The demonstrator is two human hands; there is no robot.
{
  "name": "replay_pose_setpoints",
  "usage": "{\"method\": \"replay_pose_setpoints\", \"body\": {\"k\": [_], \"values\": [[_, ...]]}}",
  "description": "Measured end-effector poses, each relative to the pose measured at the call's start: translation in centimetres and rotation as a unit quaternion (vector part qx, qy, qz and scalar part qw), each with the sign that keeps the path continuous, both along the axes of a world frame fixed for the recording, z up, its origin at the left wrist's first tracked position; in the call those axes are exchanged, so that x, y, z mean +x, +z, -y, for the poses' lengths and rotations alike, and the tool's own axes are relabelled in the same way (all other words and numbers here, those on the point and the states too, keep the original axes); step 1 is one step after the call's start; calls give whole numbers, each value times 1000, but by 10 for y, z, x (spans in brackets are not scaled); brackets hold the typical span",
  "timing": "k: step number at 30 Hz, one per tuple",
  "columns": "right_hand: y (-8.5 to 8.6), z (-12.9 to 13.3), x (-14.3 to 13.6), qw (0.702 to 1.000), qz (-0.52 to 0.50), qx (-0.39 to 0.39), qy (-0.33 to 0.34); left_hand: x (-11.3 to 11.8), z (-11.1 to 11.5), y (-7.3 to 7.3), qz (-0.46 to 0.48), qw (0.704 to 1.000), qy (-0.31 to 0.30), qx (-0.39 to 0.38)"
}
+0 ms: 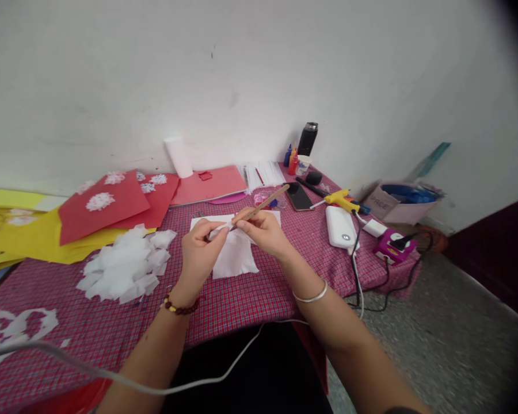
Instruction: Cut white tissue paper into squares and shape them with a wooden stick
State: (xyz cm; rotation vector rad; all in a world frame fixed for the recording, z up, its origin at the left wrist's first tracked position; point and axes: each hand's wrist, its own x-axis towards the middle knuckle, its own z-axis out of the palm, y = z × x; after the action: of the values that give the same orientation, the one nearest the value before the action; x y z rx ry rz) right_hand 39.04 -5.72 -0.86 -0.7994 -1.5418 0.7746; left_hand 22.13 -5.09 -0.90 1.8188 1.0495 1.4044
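My left hand (202,244) pinches a thin white paper sheet (235,259) between thumb and fingers. The sheet is gathered at the top and hangs down, fanning out over the tablecloth. Close beside it, my right hand (263,230) grips a slim wooden stick (265,202) that slants up to the right, its lower end at the gathered paper. That lower tip is hidden by the fingers. More white paper lies flat behind the hands. Left of them rests a pile of cut white tissue pieces (127,261).
Red sheets (106,207) with fluffy paper clusters lie on yellow paper (38,236) at the left. To the right are a phone (299,196), a yellow glue gun (342,200), a white power bank (342,227) and a purple adapter (394,246) with cables. A white cable (190,384) crosses in front.
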Motion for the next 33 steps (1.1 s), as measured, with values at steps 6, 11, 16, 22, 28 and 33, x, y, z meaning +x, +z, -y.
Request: {"method": "replay_pose_setpoints", "body": {"k": [6,11,16,22,28,33], "values": [[2,1,0,998,27,46,-44,-2,-3,-9,10,997,-5,75],[4,2,0,995,11,96,-41,-2,2,-9,-13,985,-8,174],[3,1,2,995,1,99,-25,-2,2,-3,-72,958,23,276],[9,6,5,991,-66,116,-13,-2,2,-3,-104,951,36,289],[9,8,1,994,-63,93,2,-1,3,-2,-120,949,28,289],[7,7,0,994,-56,96,11,-1,4,-2,-135,951,17,277]]}}
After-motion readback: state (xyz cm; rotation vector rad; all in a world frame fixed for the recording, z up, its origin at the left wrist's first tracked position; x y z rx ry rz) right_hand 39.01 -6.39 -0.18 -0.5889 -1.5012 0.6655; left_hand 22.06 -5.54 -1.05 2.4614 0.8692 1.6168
